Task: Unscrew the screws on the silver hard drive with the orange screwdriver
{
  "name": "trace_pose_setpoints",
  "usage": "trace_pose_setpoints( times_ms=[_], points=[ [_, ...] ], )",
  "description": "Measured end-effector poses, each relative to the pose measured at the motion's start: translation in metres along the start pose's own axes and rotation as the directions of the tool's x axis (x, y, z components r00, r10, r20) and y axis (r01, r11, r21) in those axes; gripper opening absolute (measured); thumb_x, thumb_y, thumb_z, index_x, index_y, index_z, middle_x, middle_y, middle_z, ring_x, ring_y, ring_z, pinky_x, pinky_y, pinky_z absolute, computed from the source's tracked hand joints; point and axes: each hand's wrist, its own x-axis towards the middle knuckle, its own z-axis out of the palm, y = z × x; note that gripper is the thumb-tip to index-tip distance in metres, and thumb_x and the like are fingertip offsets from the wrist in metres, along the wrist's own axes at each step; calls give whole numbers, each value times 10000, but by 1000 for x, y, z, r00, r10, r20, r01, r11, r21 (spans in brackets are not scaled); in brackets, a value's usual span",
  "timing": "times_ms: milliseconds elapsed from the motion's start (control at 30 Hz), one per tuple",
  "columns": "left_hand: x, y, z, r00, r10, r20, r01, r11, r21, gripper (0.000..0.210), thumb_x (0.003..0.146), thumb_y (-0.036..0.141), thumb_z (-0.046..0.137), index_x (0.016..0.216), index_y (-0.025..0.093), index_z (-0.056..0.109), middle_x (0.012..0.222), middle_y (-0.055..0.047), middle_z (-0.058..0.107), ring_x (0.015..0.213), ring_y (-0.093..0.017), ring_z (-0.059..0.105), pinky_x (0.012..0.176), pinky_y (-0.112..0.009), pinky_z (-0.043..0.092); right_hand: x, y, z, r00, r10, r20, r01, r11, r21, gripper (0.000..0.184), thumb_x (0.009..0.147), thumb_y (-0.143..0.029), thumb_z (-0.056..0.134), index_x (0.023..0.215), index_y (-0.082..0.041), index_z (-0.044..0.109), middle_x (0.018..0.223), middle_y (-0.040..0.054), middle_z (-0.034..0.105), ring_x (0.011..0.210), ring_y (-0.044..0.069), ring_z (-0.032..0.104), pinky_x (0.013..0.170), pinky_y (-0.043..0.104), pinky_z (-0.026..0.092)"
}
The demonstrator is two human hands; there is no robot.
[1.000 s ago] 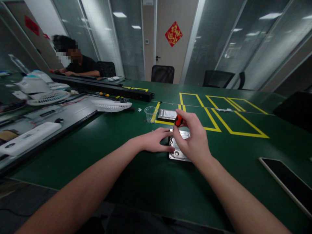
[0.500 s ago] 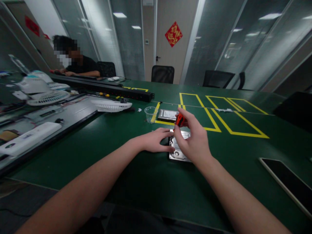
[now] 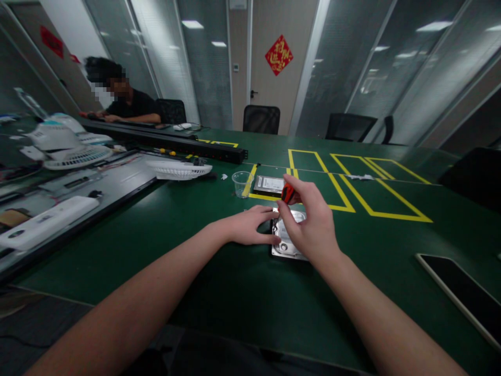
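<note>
A hard drive (image 3: pixel 290 249) lies on the green table in front of me, its silvery face up and partly covered by my hands. My left hand (image 3: pixel 252 225) grips its left edge, thumb and forefinger spread along that side. Pinched in the fingers of my right hand (image 3: pixel 313 224) is a red-and-black screwdriver (image 3: pixel 288 193), its handle leaning over the upper left part of the drive. The thin shaft runs down toward the drive's left edge; where the tip sits is hard to make out. Another hard drive (image 3: pixel 269 184), label up, lies just beyond.
A clear plastic cup (image 3: pixel 241 184) stands left of the farther drive. Fan parts (image 3: pixel 180 170), a long black bar (image 3: pixel 176 145) and a large panel (image 3: pixel 121 177) fill the left. A phone-like slab (image 3: pixel 462 292) lies right. Across the table sits a person (image 3: pixel 135 104).
The screwdriver handle has turned a little in my right fingers, showing more red. My left hand and the hard drive stay in place.
</note>
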Motion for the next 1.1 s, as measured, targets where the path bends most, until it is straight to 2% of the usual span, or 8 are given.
trace_pose_setpoints(
  times_ms=[200, 433, 767, 967, 1100],
  points=[
    [1, 2, 0, 1000, -24, 3, 24, 1000, -14, 1024, 1119, 873, 891, 1895, 243, 668, 2090, -253, 498, 1960, -549, 462, 1610, -766, 397, 0, -1, -1, 1000, -3, 7, 3, 1000, 28, 639, 1182, -136, 692, 1788, -341, 718, 1543, 144, 846, 1307, 341, 854, 1153, 588, 789],
    [0, 3, 0, 1000, -6, -2, 6, 1000, 0, 979, 1139, 847, 882, 1891, 256, 672, 2057, -230, 556, 1951, -525, 488, 1613, -726, 412, -1, 3, 3, 999, -31, -42, 32, 999, 6, 552, 1175, -150, 769, 1695, -335, 774, 1426, 113, 828, 1270, 316, 856, 1101, 530, 797],
    [0, -2, 1, 1000, -8, -2, 8, 1000, -17, 1027, 1122, 885, 889, 1927, 292, 652, 2076, -211, 533, 1956, -531, 471, 1619, -742, 396, -1, -1, 1, 999, -21, -23, 22, 999, 39, 583, 1186, -157, 707, 1752, -295, 712, 1546, 149, 899, 1281, 336, 913, 1127, 567, 816],
    [1, -5, 2, 1000, 12, -9, -12, 1000, -13, 1014, 1131, 900, 868, 1931, 319, 645, 2059, -206, 556, 1941, -537, 492, 1596, -766, 419, 0, 3, 0, 999, -32, -25, 31, 1000, -3, 532, 1172, -190, 793, 1690, -302, 740, 1493, 143, 863, 1304, 348, 888, 1085, 563, 817],
    [1, -4, 2, 1000, 22, -7, -22, 1000, -2, 1009, 1147, 907, 841, 1917, 284, 648, 2045, -224, 571, 1953, -539, 470, 1599, -770, 407, 0, 3, 1, 999, -25, -37, 25, 1000, -5, 511, 1176, -160, 780, 1663, -315, 766, 1458, 132, 861, 1291, 339, 888, 1095, 556, 815]
  ],
)
